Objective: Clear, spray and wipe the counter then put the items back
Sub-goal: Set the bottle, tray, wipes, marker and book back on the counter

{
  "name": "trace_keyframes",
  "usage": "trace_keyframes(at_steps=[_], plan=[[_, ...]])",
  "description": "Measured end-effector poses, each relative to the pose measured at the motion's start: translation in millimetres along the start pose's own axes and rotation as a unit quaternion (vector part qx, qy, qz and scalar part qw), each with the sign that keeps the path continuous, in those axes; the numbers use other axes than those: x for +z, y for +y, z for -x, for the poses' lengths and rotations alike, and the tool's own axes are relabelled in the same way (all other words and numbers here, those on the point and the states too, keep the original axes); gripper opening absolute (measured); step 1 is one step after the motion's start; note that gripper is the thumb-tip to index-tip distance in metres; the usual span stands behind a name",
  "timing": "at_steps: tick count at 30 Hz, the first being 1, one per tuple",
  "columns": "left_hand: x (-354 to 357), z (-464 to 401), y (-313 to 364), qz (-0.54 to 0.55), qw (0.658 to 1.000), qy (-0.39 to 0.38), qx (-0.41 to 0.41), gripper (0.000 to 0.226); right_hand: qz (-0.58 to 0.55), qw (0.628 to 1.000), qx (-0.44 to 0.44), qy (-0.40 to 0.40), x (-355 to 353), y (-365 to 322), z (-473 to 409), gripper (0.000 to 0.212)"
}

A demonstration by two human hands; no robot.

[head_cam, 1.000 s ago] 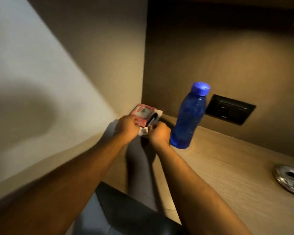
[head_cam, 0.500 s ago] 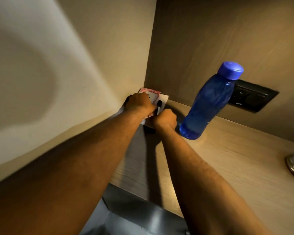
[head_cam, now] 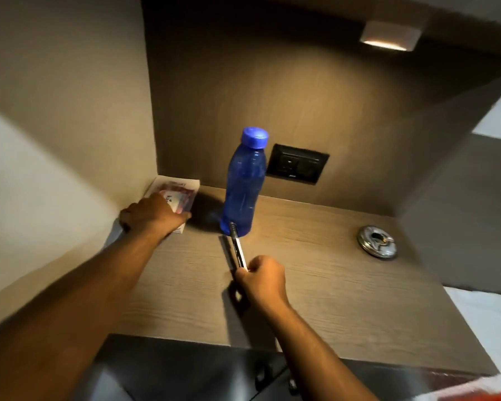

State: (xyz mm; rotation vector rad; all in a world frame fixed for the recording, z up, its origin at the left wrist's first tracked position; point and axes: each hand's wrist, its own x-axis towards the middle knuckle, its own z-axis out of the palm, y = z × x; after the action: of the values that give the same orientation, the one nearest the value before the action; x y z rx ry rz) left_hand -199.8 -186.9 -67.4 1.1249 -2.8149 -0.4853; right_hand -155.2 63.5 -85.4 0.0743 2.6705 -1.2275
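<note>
Left hand: palm down, fingers spread flat on a white-and-pink packet in the counter's corner.
Right hand: fingers clamped on a slim black-and-white pen, its tip pointing away.
Bottle: translucent blue plastic, round cap, upright just beyond the pen tip.
Counter: pale wood grain.
Ashtray: round, shiny metal, well right of the fingers.

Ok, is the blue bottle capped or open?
Capped. The blue bottle stands upright on the counter with its blue cap on top.
</note>
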Motion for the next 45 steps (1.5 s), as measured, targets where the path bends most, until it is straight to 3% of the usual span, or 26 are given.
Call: trace_keyframes(at_steps=[8,14,19,26,32,36,39,43,45], plan=[[34.6,87.4,2.3,0.101,0.991,0.073,0.049,0.072,0.119,0.984,0.009,0.133,-112.6,116.7,12.1,0.016],[47.2,162.9,15.9,0.206,0.974,0.087,0.048,0.064,0.23,0.96,-0.149,0.06,-138.7,152.3,3.5,0.022],[46.9,189.8,25.5,0.234,0.966,0.041,0.107,0.057,0.21,0.961,-0.165,0.065,-136.2,158.8,-5.6,0.023],[50.5,160.8,96.9,0.231,0.944,-0.032,0.232,0.057,0.173,0.969,-0.174,0.042,-150.0,164.3,-22.7,0.027],[68.6,149.5,145.2,0.159,0.967,0.025,0.196,0.063,0.189,0.966,-0.133,0.114,-172.8,179.1,-24.7,0.02],[92.7,161.2,170.6,0.158,0.97,0.0,0.183,0.064,0.175,0.967,-0.075,0.171,-197.5,196.7,-18.9,0.021],[101.6,151.7,182.5,0.134,0.964,-0.024,0.229,0.062,0.186,0.96,-0.027,0.206,-208.3,209.2,-7.8,0.022],[97.5,122.6,191.0,0.121,0.925,-0.097,0.347,0.053,0.191,0.951,0.001,0.242,-206.5,217.1,3.5,0.025],[96.5,112.6,199.3,0.122,0.918,-0.115,0.36,0.052,0.185,0.951,0.007,0.247,-205.1,213.1,3.8,0.025]])
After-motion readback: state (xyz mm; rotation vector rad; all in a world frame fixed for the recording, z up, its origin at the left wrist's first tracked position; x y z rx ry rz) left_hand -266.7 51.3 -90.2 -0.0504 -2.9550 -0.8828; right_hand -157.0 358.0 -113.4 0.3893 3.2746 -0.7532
